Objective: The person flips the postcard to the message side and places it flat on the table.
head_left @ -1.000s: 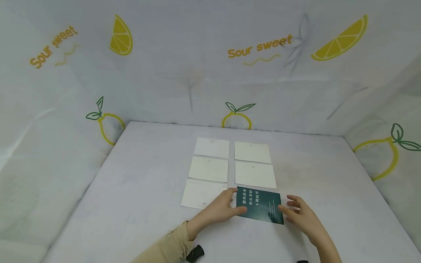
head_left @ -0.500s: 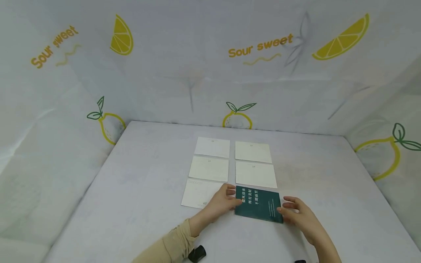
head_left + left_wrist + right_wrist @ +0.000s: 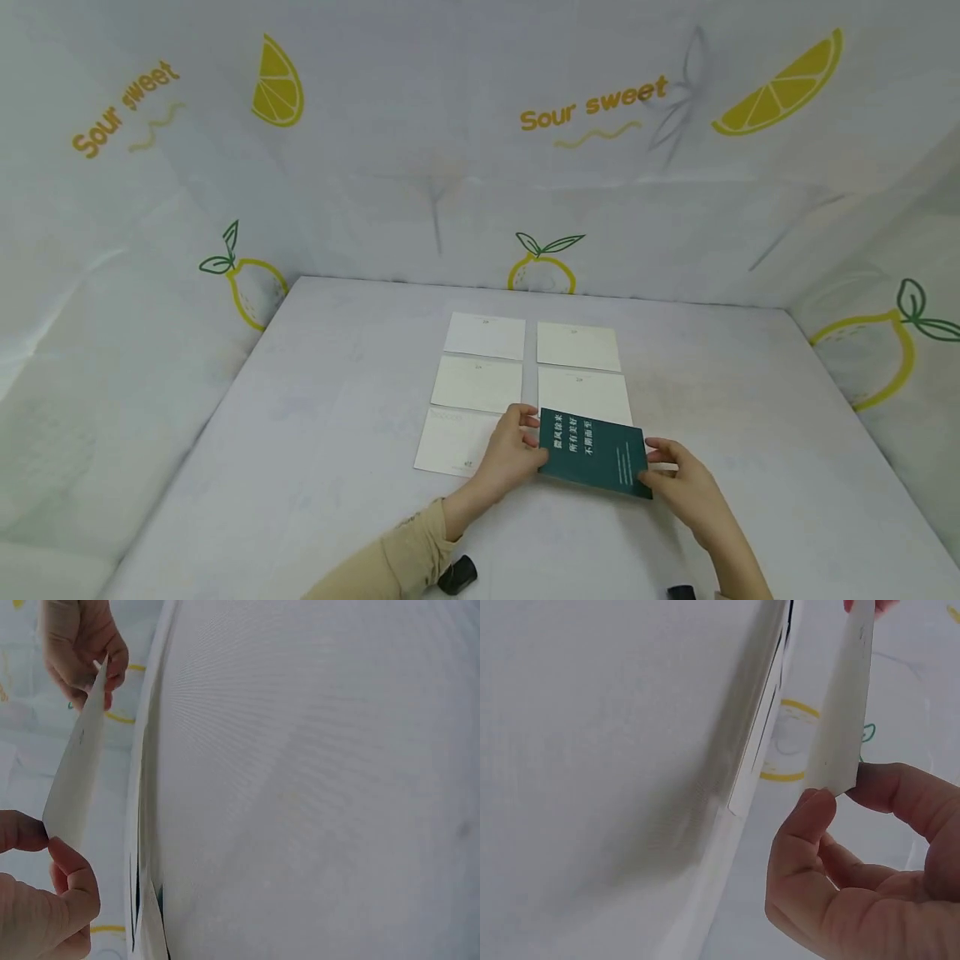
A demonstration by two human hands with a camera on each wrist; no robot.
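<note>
A dark green postcard [image 3: 596, 454] with white lettering is held above the table, its pale underside showing in both wrist views. My left hand [image 3: 510, 454] pinches its left edge between thumb and fingers. At the opposite edge, my right hand [image 3: 690, 492] grips it near the corner, the thumb on top. Pale cards lie in two columns beyond it. The left column has a far card [image 3: 484, 336], a middle card [image 3: 476, 383] and a near card [image 3: 453, 442] partly behind my left hand. To the right are a far card [image 3: 577, 346] and a nearer one [image 3: 585, 394], its front edge covered by the postcard.
The white table [image 3: 315, 433] meets a lemon-printed backdrop [image 3: 420, 167] at the back and sides. Small black objects sit close to my wrists, one by the left sleeve [image 3: 405, 554] and one near the right forearm.
The postcard has risen off the table between both hands and shifted slightly away from me. My left thumb and fingers have closed on its left edge. The pale cards stay put.
</note>
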